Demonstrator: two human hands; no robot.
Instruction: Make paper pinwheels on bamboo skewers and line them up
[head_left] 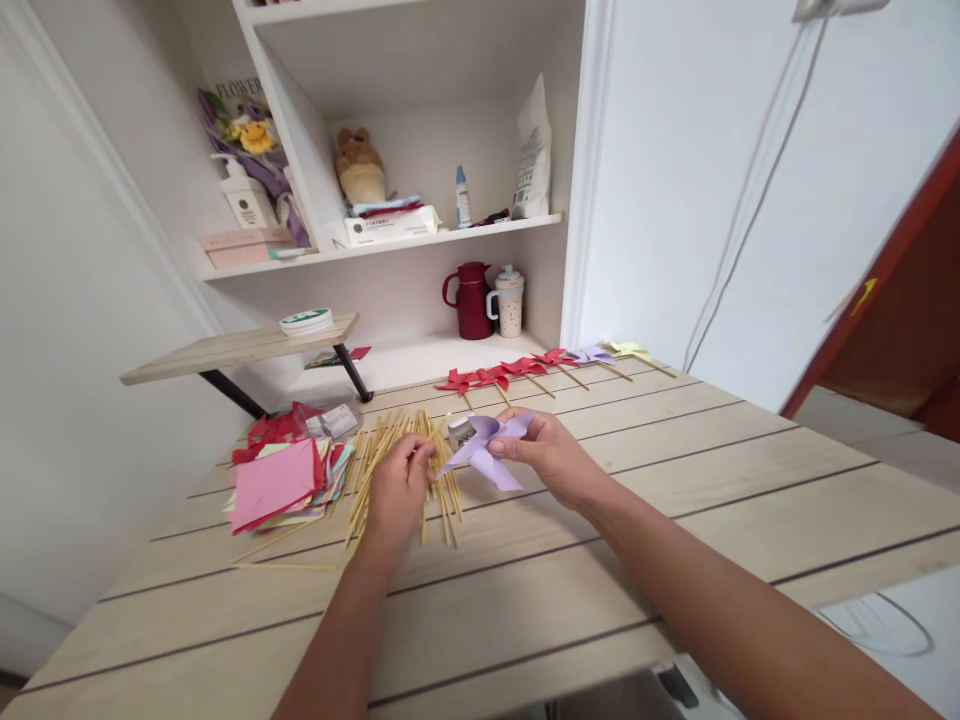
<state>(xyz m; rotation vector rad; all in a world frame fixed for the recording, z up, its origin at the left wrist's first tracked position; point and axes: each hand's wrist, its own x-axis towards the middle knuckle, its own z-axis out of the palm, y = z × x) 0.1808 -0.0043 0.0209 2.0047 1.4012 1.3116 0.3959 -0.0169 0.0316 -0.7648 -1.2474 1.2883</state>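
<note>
A light purple paper pinwheel [484, 455] is pinched between the thumb and fingers of my right hand [553, 455], above the table. My left hand [399, 485] hovers over a loose pile of thin wooden sticks [448, 505], its thumb and fingertips pressed together. Whatever may be between those fingertips is too small to make out. Partly hidden behind the pinwheel sits a small white box [459, 428] with tiny metallic pieces inside.
Several finished pinwheels on sticks, red [517, 367], purple [591, 354] and yellow [626, 349], line the table's back edge. Paper squares [274, 485] are stacked at left beside a clear plastic bag [335, 420]. A small raised shelf [225, 350] stands behind them. A red jug [473, 305] and a cup [510, 303] stand at the back.
</note>
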